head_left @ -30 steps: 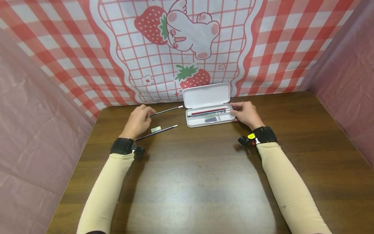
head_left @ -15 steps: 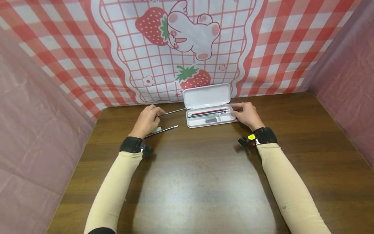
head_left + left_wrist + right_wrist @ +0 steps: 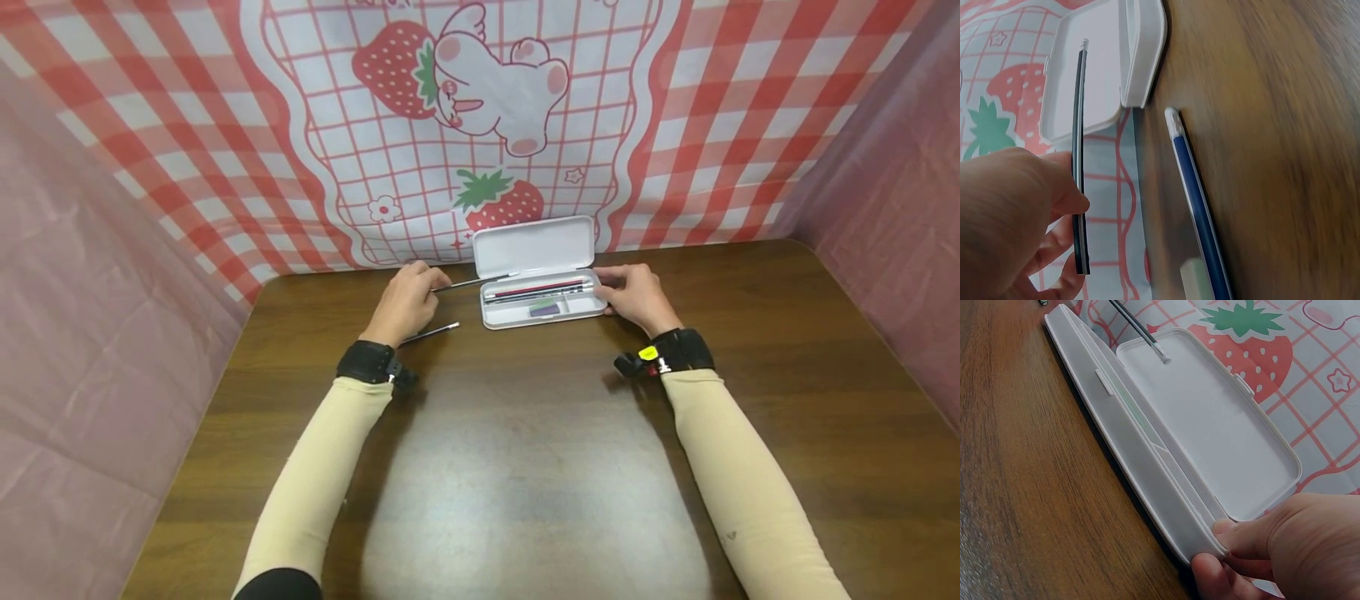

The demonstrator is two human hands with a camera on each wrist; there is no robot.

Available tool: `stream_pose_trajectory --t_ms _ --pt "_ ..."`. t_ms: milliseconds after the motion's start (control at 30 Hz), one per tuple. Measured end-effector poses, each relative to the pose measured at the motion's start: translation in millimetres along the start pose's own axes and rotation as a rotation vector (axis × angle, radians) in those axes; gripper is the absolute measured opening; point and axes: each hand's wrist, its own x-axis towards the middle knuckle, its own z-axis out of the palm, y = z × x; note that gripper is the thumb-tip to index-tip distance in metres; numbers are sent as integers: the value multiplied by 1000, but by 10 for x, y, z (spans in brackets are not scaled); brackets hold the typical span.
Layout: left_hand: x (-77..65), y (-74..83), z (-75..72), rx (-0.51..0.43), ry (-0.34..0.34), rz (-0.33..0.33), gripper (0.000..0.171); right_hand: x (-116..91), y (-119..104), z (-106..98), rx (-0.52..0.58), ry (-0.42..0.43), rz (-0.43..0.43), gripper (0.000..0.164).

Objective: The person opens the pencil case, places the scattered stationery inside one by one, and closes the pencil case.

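My left hand [image 3: 408,302] pinches a dark striped pencil [image 3: 1079,137] between thumb and fingers. Its eraser end reaches over the left part of a white pencil case [image 3: 491,320], in front of the raised lid [image 3: 534,246]. With thumb and fingers, my right hand [image 3: 637,296] grips the case's right end, as the right wrist view also shows. Inside the case lie several pencils [image 3: 536,292], one of them red, and a purple and green eraser [image 3: 544,309]. On the table below my left hand rests a blue pencil [image 3: 1196,200], beside a pale green eraser [image 3: 1195,280].
A checked strawberry cloth [image 3: 465,167] hangs behind the wooden table [image 3: 525,433], close behind the lid. Pink cloth [image 3: 90,333] hangs along the left side, and another pink curtain [image 3: 877,192] along the right.
My left hand has moved right with the striped pencil, bringing its eraser end from left of the case to over it. My right hand stays at the case's right end.
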Motion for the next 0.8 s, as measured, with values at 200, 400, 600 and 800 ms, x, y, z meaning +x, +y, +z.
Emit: stream_pose_trajectory --t_ms 200,400,600,800 --pt "32 380 -130 48 7 39 40 0 -1 -9 -7 1 -6 48" --pt "199 240 111 70 6 76 40 -4 -13 -33 -8 -2 -5 49" --pt "213 484 69 103 -16 92 38 4 -12 -36 -8 -12 10 50" --pt "358 310 426 111 -36 86 39 12 -3 -18 -11 -10 14 49"
